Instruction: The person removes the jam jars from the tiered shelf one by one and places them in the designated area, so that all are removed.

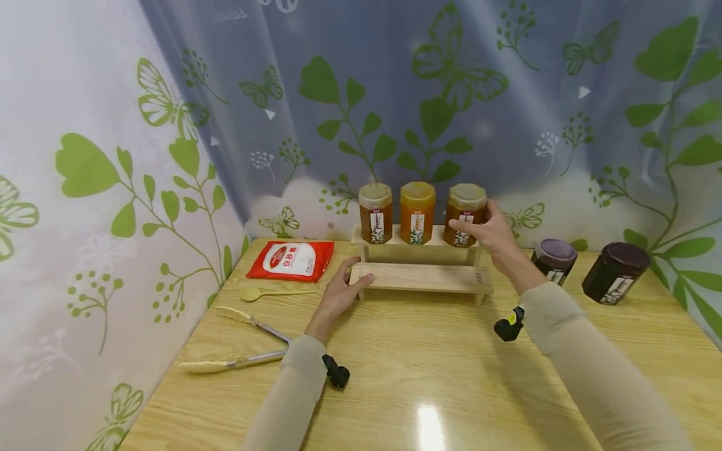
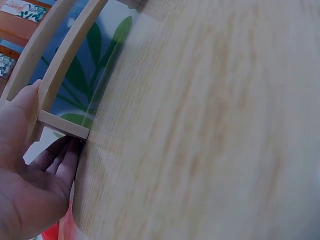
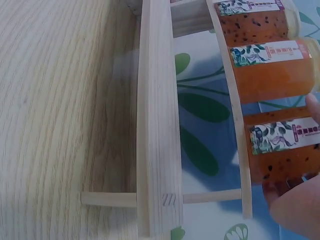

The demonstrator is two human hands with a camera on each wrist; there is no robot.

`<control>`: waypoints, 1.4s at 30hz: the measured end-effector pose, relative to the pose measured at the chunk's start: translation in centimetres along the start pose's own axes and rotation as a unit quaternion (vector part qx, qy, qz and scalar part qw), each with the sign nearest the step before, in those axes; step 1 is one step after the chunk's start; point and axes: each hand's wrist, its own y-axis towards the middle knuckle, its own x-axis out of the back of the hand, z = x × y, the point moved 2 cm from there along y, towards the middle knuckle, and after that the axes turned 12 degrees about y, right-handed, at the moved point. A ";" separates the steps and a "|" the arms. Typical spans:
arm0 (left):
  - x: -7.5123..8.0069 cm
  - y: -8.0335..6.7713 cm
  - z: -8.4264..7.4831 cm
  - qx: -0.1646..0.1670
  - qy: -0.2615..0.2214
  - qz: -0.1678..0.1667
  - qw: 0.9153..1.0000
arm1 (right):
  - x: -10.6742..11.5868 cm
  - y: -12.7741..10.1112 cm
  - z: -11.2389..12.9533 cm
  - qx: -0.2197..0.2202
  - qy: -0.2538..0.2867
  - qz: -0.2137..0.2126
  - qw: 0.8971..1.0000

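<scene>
A two-step wooden rack (image 1: 420, 275) stands at the back of the table. On its top step stand three amber jars: left jar (image 1: 375, 213), middle jar (image 1: 417, 212) and right jar (image 1: 464, 213). My right hand (image 1: 489, 230) grips the right jar (image 3: 285, 150), fingers curled round its side. My left hand (image 1: 340, 291) rests against the left end of the rack's lower step (image 2: 62, 125), thumb on the wood and fingers straight. In the right wrist view the jars lie sideways above the rack's rails (image 3: 155, 125).
A red sugar packet (image 1: 290, 260), a wooden spoon (image 1: 271, 292) and metal tongs (image 1: 242, 341) lie on the left of the table (image 1: 440, 376). Two dark-lidded jars (image 1: 554, 260) (image 1: 615, 272) stand at the right. A leaf-patterned curtain hangs close behind.
</scene>
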 end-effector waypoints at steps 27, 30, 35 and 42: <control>0.0 -0.1 -0.3 0.004 -0.014 -0.003 1.000 | 1.0 -2.7 0.4 0.026 -0.067 -0.004 0.997; 0.0 -0.1 -0.4 0.004 -0.012 -0.003 1.000 | 1.3 -3.2 0.5 0.017 -0.056 -0.003 0.998; 0.0 -0.2 -0.3 0.003 -0.006 -0.003 1.000 | 1.8 -3.9 0.5 0.002 -0.040 0.002 0.999; -0.1 -0.1 -0.4 0.003 -0.016 -0.001 1.000 | 2.7 -5.1 0.4 0.004 -0.039 0.003 0.999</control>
